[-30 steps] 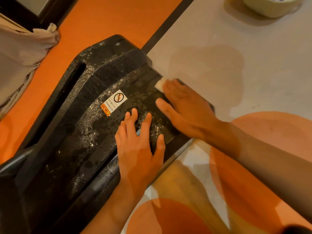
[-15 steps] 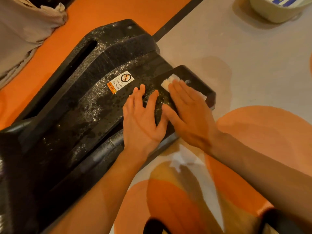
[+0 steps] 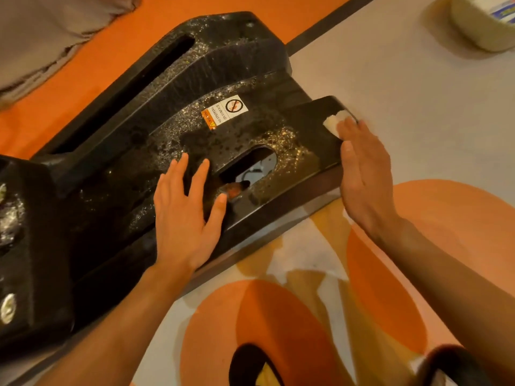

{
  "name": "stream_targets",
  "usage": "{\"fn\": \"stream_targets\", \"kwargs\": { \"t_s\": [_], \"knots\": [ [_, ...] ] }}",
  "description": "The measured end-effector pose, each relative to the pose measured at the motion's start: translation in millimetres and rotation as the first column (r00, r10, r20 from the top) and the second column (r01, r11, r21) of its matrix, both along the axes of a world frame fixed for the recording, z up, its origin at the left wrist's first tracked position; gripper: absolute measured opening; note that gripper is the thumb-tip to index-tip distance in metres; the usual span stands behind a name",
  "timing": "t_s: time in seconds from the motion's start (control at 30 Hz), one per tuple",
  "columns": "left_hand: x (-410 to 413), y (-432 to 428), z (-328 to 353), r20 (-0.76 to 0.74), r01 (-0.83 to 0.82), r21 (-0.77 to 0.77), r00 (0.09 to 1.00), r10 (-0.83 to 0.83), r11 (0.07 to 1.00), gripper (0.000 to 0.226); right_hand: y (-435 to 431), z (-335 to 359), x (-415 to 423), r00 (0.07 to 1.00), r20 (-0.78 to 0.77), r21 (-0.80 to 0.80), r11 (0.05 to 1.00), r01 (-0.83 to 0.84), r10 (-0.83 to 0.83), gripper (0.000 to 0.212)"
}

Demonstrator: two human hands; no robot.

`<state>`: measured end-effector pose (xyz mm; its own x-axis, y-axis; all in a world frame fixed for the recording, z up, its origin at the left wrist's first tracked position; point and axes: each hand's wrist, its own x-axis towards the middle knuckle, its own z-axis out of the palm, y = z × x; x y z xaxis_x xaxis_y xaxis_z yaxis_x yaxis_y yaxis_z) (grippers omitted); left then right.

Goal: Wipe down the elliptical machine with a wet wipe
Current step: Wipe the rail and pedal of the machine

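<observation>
Elliptical machine [image 3: 172,87] base, a black plastic cover speckled with wet drops, sits on the floor [image 3: 390,87] and runs from the lower left toward the top middle. A grey cloth [image 3: 41,32] lies at the floor's top-left corner, apart from it. The left hand [image 3: 184,218] lies palm down on the cover's near side, fingers straight and spread, holding nothing; it is probably bracing the lean. Just right of it is an oval opening [image 3: 250,168], with a warning sticker [image 3: 224,112] above. The wet wipe [image 3: 333,122] is bunched at the cover's right corner, pinned under the right hand [image 3: 365,174]. That hand is flat, fingers straight and together, pressing rather than clenching, forearm coming in from the lower right. Judged: scrubbing that corner, with much of the cover left. A pale tub [image 3: 479,29] stands at the floor's top-right corner, well apart.
</observation>
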<state>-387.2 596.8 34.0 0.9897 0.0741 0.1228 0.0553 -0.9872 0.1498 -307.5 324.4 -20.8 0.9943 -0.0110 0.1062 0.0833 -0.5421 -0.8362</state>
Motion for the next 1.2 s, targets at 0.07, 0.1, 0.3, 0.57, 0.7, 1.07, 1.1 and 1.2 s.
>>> {"fn": "stream_targets", "kwargs": {
  "t_s": [0.07,0.1,0.3,0.57,0.7,1.07,1.1,1.2],
  "knots": [
    [-2,0,-3,0.01,0.001,-0.03,1.0,0.0,1.0,0.065,20,5,-20,0.997,0.073,-0.022,0.999,-0.026,0.027,0.069],
    [-2,-1,-4,0.021,0.002,-0.041,1.0,-0.001,0.999,0.065,32,6,-33,0.989,0.129,-0.042,0.997,-0.061,0.066,0.068],
    [-5,-2,-6,0.049,0.009,-0.086,0.999,-0.005,0.996,0.067,59,-8,-59,0.906,0.337,-0.135,0.965,-0.224,0.257,0.074],
    [-4,-4,-7,0.023,-0.006,-0.058,1.0,0.008,0.998,0.069,54,-21,-25,0.973,0.076,0.29,0.938,0.188,-0.218,0.096],
    [-4,-4,-6,0.012,-0.017,-0.061,1.0,0.018,0.998,0.069,112,-6,-82,0.972,0.235,0.208,0.977,-0.049,-0.001,0.091],
    [-4,-5,-8,0.015,-0.031,-0.059,0.999,0.032,0.998,0.069,39,-31,-20,0.961,0.23,0.171,0.978,0.118,-0.157,0.079],
    [-4,-4,-8,0.017,-0.031,-0.06,0.999,0.032,0.998,0.069,43,-27,-22,0.96,0.241,0.166,0.981,0.102,-0.14,0.079],
    [-4,-4,-8,0.02,-0.033,-0.066,0.999,0.035,0.997,0.069,71,-16,-49,0.937,0.351,0.077,0.997,-0.028,0.0,0.071]
  ]
}}
